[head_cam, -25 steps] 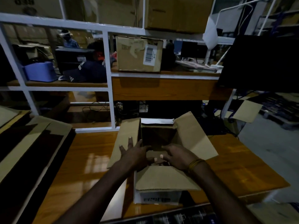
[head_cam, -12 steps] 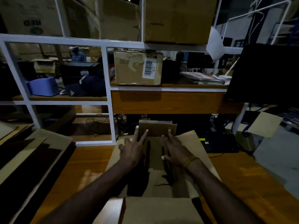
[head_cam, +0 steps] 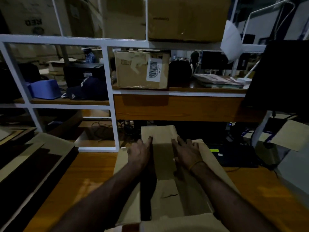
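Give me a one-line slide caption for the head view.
Left hand and right hand rest, fingers extended, on a cardboard box with spread flaps on a wooden table.

The left forearm (head_cam: 103,190) and the right forearm (head_cam: 222,190) were stretched forward, converging slightly. The left hand (head_cam: 139,152) and the right hand (head_cam: 188,153) were held palm down, side by side yet apart, with fingers (head_cam: 179,141) extended forward.

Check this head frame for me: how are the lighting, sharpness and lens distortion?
Head view: dim overall, the monitor nearly black; the left hand and right hand on the box look slightly blurred; the wide-angle lens bows the white rack bars; only a faint sheen on the table, no harsh glare.
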Tool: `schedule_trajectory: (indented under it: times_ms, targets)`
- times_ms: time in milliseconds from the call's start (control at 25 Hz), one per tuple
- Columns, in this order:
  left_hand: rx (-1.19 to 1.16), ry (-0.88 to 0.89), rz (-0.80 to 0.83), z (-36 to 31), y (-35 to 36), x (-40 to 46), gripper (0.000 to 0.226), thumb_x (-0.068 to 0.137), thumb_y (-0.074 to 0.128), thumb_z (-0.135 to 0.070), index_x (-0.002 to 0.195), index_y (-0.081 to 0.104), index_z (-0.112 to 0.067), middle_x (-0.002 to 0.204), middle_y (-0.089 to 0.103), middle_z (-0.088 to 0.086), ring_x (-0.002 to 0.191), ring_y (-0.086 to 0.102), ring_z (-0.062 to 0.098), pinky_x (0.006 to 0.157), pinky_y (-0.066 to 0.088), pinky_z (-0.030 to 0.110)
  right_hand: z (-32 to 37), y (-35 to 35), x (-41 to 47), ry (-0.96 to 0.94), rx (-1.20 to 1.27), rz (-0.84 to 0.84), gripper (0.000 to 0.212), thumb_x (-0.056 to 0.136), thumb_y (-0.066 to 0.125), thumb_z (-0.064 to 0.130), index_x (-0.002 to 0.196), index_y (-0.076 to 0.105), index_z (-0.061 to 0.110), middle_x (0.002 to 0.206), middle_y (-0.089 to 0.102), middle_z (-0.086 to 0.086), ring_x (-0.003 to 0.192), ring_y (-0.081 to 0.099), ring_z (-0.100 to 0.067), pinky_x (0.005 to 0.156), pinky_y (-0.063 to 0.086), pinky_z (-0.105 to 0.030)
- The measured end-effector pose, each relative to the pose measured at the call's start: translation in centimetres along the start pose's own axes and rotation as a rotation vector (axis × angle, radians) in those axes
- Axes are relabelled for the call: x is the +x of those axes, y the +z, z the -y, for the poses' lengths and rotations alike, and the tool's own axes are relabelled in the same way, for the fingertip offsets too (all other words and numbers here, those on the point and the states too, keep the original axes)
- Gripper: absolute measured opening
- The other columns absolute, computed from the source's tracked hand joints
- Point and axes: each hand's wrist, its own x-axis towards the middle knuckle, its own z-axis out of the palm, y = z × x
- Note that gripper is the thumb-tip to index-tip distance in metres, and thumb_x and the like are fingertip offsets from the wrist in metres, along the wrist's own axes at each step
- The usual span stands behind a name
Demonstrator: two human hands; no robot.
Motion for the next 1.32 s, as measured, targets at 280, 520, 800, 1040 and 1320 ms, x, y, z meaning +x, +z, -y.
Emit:
schedule_trajectory:
  times_ms: [280, 520, 800, 1040, 1320]
  targets:
    - [-0.030, 0.038, -0.076, 0.1, 0.7, 1.9, 0.037, 0.093, 0.061, -0.026, 0.128, 0.055, -0.020, 0.133, 0.044, 0.010, 0.107, 0.051, 0.028, 0.075, 0.047, 0.034, -0.1, 0.1, 4.3, -0.065, 0.068, -0.131, 0.038, 0.096, 0.052, 0.036, 0.132, 0.050, 0.022, 0.132, 0.052, -0.008, 0.123, 0.044, -0.029, 0.096, 0.034, -0.040]
    - [-0.021, 0.086, -0.106, 0.3, 1.3, 3.1, 0.015, 0.094, 0.056, -0.021, 0.098, 0.070, -0.016, 0.099, 0.067, 0.005, 0.089, 0.059, 0.021, 0.070, 0.052, 0.033, -0.4, 0.9, 5.4, -0.067, 0.118, -0.126, 0.024, 0.098, 0.050, 0.031, 0.118, 0.059, 0.021, 0.123, 0.059, -0.008, 0.118, 0.049, -0.030, 0.092, 0.036, -0.040]
    - [-0.078, 0.052, -0.109, 0.3, 0.2, 2.5, 0.020, 0.097, 0.051, -0.021, 0.108, 0.066, -0.013, 0.109, 0.063, 0.006, 0.101, 0.059, 0.024, 0.071, 0.040, 0.031, -1.0, 1.2, 5.9, 0.015, 0.385, -0.074, 0.018, 0.093, 0.057, 0.031, 0.108, 0.067, 0.026, 0.116, 0.062, -0.007, 0.119, 0.049, -0.033, 0.099, 0.039, -0.048]
    - [-0.194, 0.051, -0.088, 1.3, 1.1, 1.6, 0.051, 0.091, 0.061, -0.037, 0.140, 0.046, -0.031, 0.137, 0.047, 0.004, 0.120, 0.046, 0.026, 0.087, 0.049, 0.037, -1.7, 1.3, 2.4, 0.036, 0.493, 0.045, 0.070, 0.090, 0.058, 0.057, 0.151, 0.033, 0.034, 0.164, 0.002, -0.014, 0.150, -0.002, -0.035, 0.117, 0.008, -0.056]
    - [-0.275, 0.053, 0.004, 1.3, 1.4, -3.7, 0.056, 0.093, 0.044, -0.062, 0.144, 0.041, -0.037, 0.156, 0.031, -0.001, 0.138, 0.034, 0.027, 0.108, 0.036, 0.051, -1.3, 0.0, -7.1, 0.098, 0.410, 0.184, 0.083, 0.081, 0.046, 0.079, 0.152, 0.017, 0.048, 0.165, -0.008, -0.004, 0.151, -0.007, -0.030, 0.117, 0.001, -0.056]
